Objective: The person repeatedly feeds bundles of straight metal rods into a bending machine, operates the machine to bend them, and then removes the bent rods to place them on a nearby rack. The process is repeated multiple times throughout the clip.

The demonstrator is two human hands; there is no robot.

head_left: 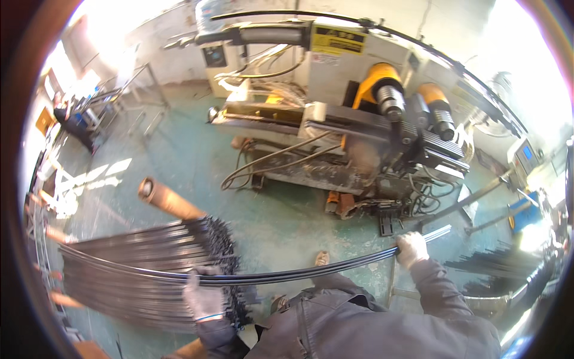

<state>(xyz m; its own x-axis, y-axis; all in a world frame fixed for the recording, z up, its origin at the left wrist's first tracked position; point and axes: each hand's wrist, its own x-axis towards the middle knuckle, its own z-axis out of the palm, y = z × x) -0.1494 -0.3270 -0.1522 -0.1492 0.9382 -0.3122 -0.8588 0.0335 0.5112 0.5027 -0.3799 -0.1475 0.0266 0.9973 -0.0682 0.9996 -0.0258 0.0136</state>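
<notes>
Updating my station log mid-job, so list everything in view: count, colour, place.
Long slender metallic rods: several, exact count unclear; dark; across both hands
Pile of long thin rods: one; dark grey; left
Thick round tubes: several; orange-brown; around the pile's edges
Heap of thin rods: one; dark; right
Large boxy machine: one; mostly grey; ahead
Cylindrical units with metal ends: two; yellow; machine's right half
Box with blue screen: one; pale; far right
Smooth floor: one; green; throughout
Background clutter: too blurred to count
Zipped jacket: one; grey; bottom
Gloved left hand: one; white; near pile
Gloved right hand: one; white; right of centre
</notes>
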